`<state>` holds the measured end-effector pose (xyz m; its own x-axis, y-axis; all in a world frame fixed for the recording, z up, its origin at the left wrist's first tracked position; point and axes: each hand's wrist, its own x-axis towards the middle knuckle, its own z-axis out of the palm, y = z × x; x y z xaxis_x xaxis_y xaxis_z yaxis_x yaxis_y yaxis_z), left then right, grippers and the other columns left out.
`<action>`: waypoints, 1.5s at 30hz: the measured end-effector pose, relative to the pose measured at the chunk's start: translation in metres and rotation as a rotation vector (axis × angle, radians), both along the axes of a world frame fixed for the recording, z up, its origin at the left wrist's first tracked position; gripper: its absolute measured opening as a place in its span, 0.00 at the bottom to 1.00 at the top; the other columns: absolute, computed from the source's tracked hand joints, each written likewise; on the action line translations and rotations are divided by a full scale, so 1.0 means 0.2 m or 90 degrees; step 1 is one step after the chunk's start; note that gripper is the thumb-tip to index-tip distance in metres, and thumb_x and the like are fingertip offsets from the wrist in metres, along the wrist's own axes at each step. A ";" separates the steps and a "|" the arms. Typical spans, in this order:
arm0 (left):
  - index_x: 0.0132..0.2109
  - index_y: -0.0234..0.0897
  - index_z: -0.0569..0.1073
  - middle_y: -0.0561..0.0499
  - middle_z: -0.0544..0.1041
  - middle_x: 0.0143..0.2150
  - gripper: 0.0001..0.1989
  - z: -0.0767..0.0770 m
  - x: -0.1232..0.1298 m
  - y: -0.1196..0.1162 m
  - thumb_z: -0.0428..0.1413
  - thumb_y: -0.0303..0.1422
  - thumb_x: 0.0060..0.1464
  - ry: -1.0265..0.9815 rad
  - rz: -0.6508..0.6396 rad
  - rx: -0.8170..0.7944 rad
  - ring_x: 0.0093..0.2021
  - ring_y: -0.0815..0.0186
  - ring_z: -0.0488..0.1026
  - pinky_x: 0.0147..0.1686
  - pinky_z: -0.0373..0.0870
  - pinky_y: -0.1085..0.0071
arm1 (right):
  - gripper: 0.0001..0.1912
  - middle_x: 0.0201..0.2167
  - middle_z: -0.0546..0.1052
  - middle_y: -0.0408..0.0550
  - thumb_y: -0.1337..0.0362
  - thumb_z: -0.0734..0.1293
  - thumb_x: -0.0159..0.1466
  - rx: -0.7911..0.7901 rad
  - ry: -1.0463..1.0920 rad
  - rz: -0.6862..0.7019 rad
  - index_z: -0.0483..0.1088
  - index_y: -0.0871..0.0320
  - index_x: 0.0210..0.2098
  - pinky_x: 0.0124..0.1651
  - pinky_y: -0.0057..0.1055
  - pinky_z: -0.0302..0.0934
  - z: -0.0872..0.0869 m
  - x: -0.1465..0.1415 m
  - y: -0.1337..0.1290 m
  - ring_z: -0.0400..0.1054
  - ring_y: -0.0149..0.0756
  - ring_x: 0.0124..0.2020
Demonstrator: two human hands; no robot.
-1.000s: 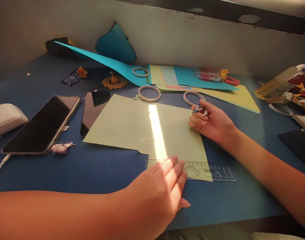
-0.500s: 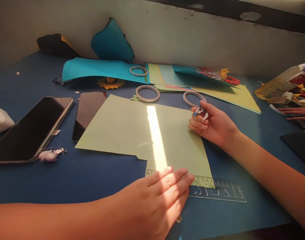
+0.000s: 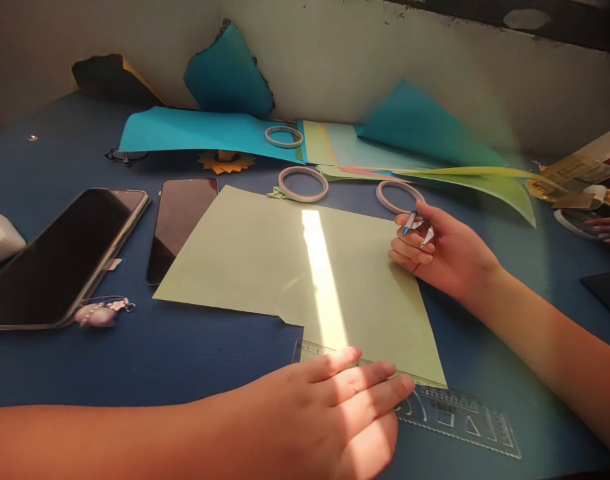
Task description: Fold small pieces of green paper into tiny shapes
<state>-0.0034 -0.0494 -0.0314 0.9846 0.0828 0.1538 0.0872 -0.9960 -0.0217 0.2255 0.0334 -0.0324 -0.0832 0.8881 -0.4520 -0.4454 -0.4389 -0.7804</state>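
Observation:
A pale green sheet of paper (image 3: 255, 260) with a notch in its near edge lies in the middle, crossed by a strip of sunlight. My left hand (image 3: 349, 413) rests flat, fingers stretched, over a clear plastic stencil ruler (image 3: 465, 420) and the sheet's near edge. The ruler sits at a slant, its right end past the paper. In the fingers of my right hand (image 3: 435, 250), above the sheet's right side, is a blue-and-white pen (image 3: 409, 222). Something pale also shows between those fingers, too small to name.
Two phones (image 3: 67, 260) (image 3: 182, 223) and a purple charm (image 3: 97, 313) lie left. Tape rolls (image 3: 303, 196) (image 3: 399, 208) stand beyond the sheet. Coloured papers (image 3: 209, 133) line the wall. At right are a bottle (image 3: 585, 163) and another person's hand (image 3: 607, 228).
The ruler's right end has swung towards me, off the paper. My left hand has shifted slightly right and nearer. Sheets at the back right have lifted. The right hand keeps the pen.

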 end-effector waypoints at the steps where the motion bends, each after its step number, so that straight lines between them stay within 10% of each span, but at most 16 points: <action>1: 0.57 0.33 0.64 0.50 0.62 0.62 0.21 -0.02 0.00 -0.01 0.35 0.28 0.63 -0.009 0.004 -0.001 0.59 0.66 0.61 0.57 0.60 0.70 | 0.28 0.08 0.53 0.38 0.58 0.48 0.68 0.000 -0.001 -0.001 0.67 0.60 0.20 0.17 0.21 0.46 0.00 0.00 0.00 0.45 0.22 0.11; 9: 0.55 0.38 0.66 0.58 0.65 0.59 0.19 -0.20 0.05 -0.09 0.37 0.32 0.63 -0.149 0.098 0.023 0.59 0.68 0.60 0.56 0.60 0.70 | 0.27 0.09 0.52 0.37 0.58 0.47 0.68 0.014 -0.015 0.017 0.67 0.58 0.21 0.18 0.22 0.47 0.00 0.01 0.00 0.46 0.22 0.11; 45: 0.50 0.45 0.71 0.63 0.69 0.55 0.14 -0.18 0.07 -0.14 0.44 0.33 0.63 -0.181 0.132 0.022 0.56 0.72 0.62 0.52 0.63 0.75 | 0.25 0.10 0.53 0.38 0.58 0.49 0.68 0.032 -0.071 0.026 0.67 0.58 0.22 0.19 0.23 0.47 0.02 0.00 -0.02 0.48 0.21 0.12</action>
